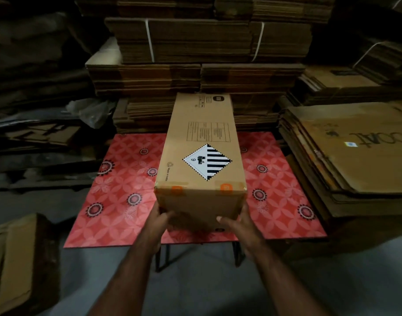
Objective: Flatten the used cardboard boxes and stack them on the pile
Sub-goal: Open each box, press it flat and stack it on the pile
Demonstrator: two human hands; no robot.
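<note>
Cardboard box (pixel 201 156): long, unflattened, taped.

left hand (pixel 160 218), right hand (pixel 237 221), both gripping

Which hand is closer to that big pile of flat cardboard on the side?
Right. The right hand grips the box on the side toward the flat cardboard pile; the left hand grips the box's far side.

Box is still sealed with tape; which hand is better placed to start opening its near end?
Probably right. The right hand has its thumb on the box's near face beneath the taped edge; the left hand is wrapped lower around the corner, supporting it.
</note>
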